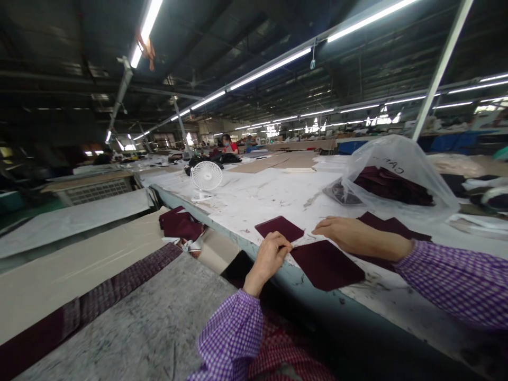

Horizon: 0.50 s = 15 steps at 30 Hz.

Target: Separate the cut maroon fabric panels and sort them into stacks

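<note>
Purple-and-white checked sleeves come nearest to me, with some red checked cloth just below them. Between the person's hands, a dark maroon, many-sided fabric panel lies flat at the near edge of a long, white-topped table. The left hand has its thumb and fingertips pinched together on the panel's left corner. The right hand reaches over the table past the panel, fingers stretched out, gripping nothing that I can see; whether it touches the tabletop I can't tell.

Just behind the pinched corner lies a smaller maroon fabric piece, and beyond the right hand spread pointed maroon cloth pieces. Past those sits a clear plastic bag with black lettering, folded maroon cloth inside. A small white round fan stands farther along the table. Well back, I notice a person in red, under long glowing tube lights.
</note>
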Each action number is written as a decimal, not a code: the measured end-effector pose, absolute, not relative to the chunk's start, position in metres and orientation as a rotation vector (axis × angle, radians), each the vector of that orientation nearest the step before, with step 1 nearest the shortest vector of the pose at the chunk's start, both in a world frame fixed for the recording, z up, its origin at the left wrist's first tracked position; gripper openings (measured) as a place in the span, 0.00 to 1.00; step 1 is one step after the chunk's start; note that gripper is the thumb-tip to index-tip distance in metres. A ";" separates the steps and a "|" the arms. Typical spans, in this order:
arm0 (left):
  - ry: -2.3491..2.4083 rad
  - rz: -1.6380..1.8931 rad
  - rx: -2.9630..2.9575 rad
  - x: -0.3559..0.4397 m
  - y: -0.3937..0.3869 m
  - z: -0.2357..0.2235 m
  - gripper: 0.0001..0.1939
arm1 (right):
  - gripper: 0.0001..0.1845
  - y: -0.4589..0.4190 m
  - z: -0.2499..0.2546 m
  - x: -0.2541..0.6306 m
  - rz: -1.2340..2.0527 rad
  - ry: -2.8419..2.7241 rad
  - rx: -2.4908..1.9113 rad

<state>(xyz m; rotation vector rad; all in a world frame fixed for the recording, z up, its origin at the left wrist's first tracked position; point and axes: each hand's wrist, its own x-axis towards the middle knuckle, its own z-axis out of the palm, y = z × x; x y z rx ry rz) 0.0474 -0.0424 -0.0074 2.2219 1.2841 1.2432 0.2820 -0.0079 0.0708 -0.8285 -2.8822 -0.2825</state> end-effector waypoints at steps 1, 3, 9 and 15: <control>1.288 1.239 2.226 0.047 -0.043 -0.007 0.07 | 0.23 -0.011 0.070 0.274 -0.160 -2.890 -0.794; 1.291 1.239 2.236 0.047 -0.044 -0.007 0.07 | 0.23 -0.018 0.064 0.259 0.041 -2.889 -0.732; 1.225 1.262 2.233 0.045 -0.047 -0.006 0.07 | 0.25 -0.017 0.042 0.250 0.135 -2.872 -0.664; 1.147 1.363 1.956 0.039 -0.040 -0.007 0.07 | 0.34 -0.025 0.060 0.245 0.045 -3.039 -0.601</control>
